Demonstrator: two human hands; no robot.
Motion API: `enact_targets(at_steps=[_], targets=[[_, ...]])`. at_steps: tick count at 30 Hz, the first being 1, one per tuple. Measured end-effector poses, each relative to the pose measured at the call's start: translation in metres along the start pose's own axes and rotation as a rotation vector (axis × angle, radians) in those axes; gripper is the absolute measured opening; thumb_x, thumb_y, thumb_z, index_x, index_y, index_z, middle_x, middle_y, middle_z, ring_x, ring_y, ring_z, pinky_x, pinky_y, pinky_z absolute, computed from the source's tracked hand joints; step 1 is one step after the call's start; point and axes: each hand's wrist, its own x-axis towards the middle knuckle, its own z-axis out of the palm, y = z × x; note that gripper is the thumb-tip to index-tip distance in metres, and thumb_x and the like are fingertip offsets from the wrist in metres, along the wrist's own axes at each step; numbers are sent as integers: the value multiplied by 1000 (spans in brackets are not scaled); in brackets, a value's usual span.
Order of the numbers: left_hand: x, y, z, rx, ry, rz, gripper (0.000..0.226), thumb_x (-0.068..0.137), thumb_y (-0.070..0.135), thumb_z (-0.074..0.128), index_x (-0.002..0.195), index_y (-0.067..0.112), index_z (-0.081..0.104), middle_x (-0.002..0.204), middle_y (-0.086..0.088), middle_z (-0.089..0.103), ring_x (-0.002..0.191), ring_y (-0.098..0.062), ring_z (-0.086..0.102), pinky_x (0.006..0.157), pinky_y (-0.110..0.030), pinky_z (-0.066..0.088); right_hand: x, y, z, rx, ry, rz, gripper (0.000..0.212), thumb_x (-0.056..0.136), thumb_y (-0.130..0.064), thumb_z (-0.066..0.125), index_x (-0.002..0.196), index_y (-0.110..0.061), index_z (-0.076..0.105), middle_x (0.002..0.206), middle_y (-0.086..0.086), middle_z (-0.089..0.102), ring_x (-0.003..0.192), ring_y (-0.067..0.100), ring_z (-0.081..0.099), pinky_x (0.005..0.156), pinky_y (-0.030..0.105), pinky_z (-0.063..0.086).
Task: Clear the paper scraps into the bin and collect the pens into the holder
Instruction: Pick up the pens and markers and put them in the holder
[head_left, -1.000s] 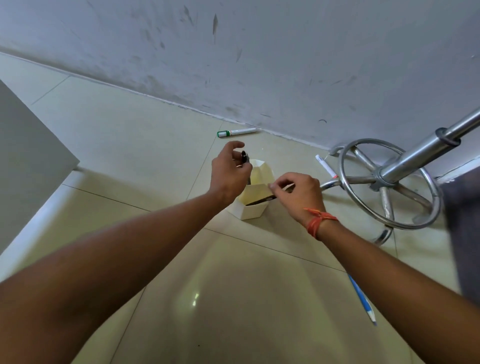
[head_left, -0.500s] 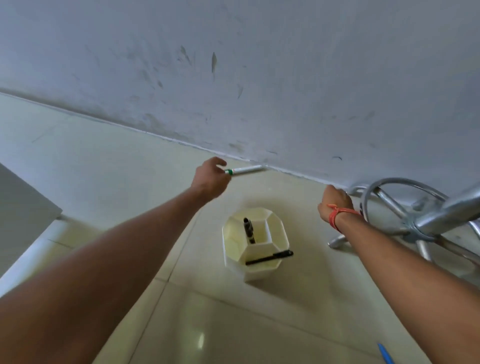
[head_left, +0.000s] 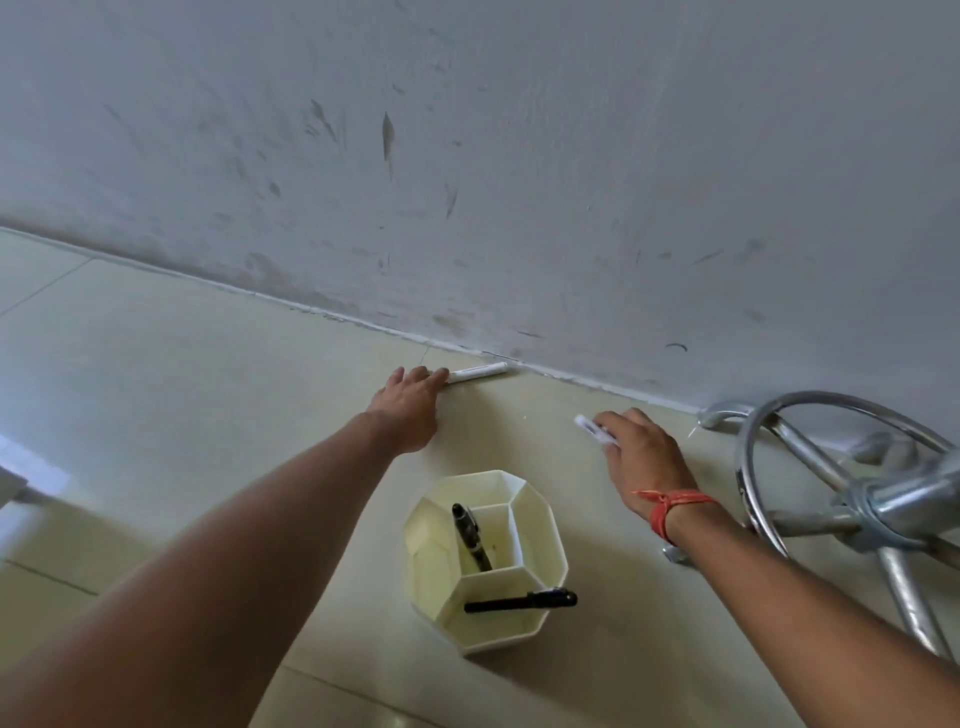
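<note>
A cream, many-sided pen holder (head_left: 521, 640) stands on the tiled floor between my forearms. One black pen (head_left: 470, 536) stands in its middle compartment and another black pen (head_left: 520, 603) lies across its front compartment. By the wall lies a white marker (head_left: 479, 371). My left hand (head_left: 409, 408) is stretched out flat, its fingertips over the marker's left end. My right hand (head_left: 640, 453), with an orange wrist thread, is curled down on a white pen (head_left: 594, 430) whose tip sticks out to the left of the fingers.
A chrome stool base (head_left: 749, 470) with a ring and spokes lies tipped over at the right, its pole (head_left: 914, 496) close to my right wrist. The scuffed grey wall (head_left: 519, 182) meets the floor just beyond the marker. A pale furniture edge (head_left: 10, 480) shows at the far left.
Both hands left the holder and reached toward the wall. The left hand has come onto the white marker's end; the right hand has closed over the white pen near the stool.
</note>
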Motion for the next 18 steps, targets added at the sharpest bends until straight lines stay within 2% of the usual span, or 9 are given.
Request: enact_targets(at_steps=[3, 6, 9, 11, 15, 18], targets=[[-6, 0, 4, 53, 128, 49, 58, 94, 8, 47, 148, 24, 38, 137, -11, 48, 123, -37, 47, 102, -47, 45, -3, -30, -10, 200, 49, -56, 32, 93, -14, 54, 121, -25, 63, 102, 8, 57, 82, 30, 61, 78, 36, 52], [-17, 4, 7, 4, 278, 39, 48, 92, 1, 45, 135, 20, 56, 119, -15, 58, 109, -38, 54, 89, -44, 49, -7, -48, -23, 308, -8, -20, 22, 89, -21, 61, 110, -25, 69, 94, 1, 63, 75, 22, 61, 77, 31, 53], [-30, 6, 7, -205, 356, -94, 43, 92, 1, 42, 125, 16, 66, 115, -17, 60, 106, -38, 57, 86, -37, 44, -13, -56, -45, 443, -170, 77, 16, 82, -18, 69, 96, -25, 72, 84, -3, 68, 60, 17, 64, 56, 26, 51], [-44, 3, 0, -369, 420, -183, 39, 93, 6, 43, 119, 15, 70, 114, -18, 63, 103, -37, 60, 88, -35, 47, -21, -61, -62, 489, -303, 107, 20, 79, -11, 69, 94, -23, 72, 84, -1, 69, 56, 15, 62, 46, 24, 47], [-86, -8, -36, -767, 555, -260, 21, 87, 8, 61, 99, 13, 78, 90, -13, 76, 81, -31, 75, 82, -45, 62, -41, -70, -105, 392, -440, 22, 20, 76, -8, 71, 86, -26, 73, 82, -2, 72, 57, 20, 67, 49, 35, 52], [-139, -10, -73, -980, 617, -238, 14, 83, 10, 68, 88, 17, 79, 81, -6, 77, 75, -23, 77, 80, -41, 63, -59, -80, -133, 255, -507, -50, 14, 75, -5, 72, 80, -19, 73, 64, -11, 70, 44, 6, 61, 46, 29, 52]])
